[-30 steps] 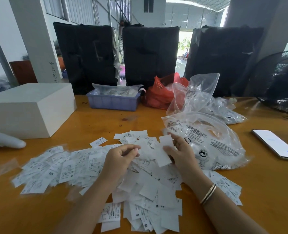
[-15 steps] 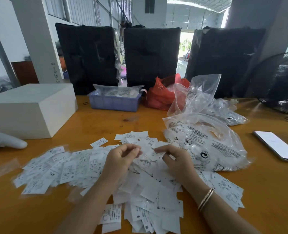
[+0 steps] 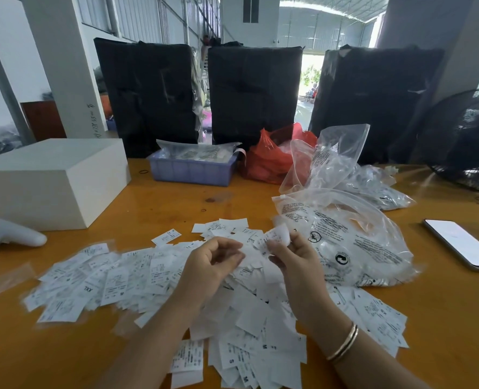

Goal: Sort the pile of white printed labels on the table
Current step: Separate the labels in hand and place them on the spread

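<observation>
Labels [image 3: 154,279] — loose heap along table's [image 3: 443,318] near edge | thin, light, limp, probably slippery; take singly by an edge | right hand [image 3: 297,259] pinched one label [image 3: 274,237] | left hand [image 3: 210,265] curled, contents unclear.

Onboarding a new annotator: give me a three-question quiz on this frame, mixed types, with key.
1. True or false: the right hand pinches a label lifted above the pile of labels.
2. What lies at the table's right edge? A phone B scissors C mug
3. Fill in: the purple tray stands beside a ___ plastic bag.

Key: 1 true; 2 A, the phone; 3 red, the red bag.
</observation>
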Demonstrator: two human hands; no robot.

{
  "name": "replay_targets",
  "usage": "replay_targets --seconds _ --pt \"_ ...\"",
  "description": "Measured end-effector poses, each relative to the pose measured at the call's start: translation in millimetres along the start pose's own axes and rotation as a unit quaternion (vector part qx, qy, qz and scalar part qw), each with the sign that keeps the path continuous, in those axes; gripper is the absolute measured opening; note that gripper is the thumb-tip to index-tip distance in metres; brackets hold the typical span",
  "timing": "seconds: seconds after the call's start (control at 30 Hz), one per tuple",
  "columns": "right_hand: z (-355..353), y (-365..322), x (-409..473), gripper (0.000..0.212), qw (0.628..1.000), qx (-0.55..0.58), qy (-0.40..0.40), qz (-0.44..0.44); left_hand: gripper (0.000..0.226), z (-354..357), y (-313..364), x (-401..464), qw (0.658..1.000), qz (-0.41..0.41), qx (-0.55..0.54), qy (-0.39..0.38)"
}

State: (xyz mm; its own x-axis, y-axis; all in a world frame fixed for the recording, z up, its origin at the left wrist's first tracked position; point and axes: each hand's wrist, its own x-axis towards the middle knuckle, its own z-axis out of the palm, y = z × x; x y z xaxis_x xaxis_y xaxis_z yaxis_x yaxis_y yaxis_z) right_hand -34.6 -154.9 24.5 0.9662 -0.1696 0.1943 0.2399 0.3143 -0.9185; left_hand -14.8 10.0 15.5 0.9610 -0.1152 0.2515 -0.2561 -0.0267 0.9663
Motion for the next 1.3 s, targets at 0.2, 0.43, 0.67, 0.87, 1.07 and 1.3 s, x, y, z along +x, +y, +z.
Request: replay_targets --seconds 0.2,0.43,0.67,0.87,1.07,1.3 --pt "4 1 -4 0.024 1.0 0.0 0.007 0.016 0.018 0 2 1 1.0 0.006 0.011 0.017" --pt "3 4 -3 0.007 0.999 -0.004 0.039 0.006 0.019 2 2 -1 1.0 0.009 0.01 0.001" --pt "2 5 -4 0.008 0.995 -0.095 -0.016 -0.019 0.014 0 3 0 0.999 -0.008 -0.022 0.032" --pt "1 7 -4 0.038 0.963 -0.264 -0.043 -0.038 0.011 3 6 -2 0.999 -0.028 -0.041 0.013" --pt "6 6 -7 0.029 0.947 -0.31 -0.06 -0.057 0.007 3 10 -3 0.999 -0.028 -0.037 0.025" --pt "9 -2 -11 0.029 0.935 -0.333 -0.074 -0.096 0.009 4 12 -4 0.997 -0.042 -0.013 0.059"
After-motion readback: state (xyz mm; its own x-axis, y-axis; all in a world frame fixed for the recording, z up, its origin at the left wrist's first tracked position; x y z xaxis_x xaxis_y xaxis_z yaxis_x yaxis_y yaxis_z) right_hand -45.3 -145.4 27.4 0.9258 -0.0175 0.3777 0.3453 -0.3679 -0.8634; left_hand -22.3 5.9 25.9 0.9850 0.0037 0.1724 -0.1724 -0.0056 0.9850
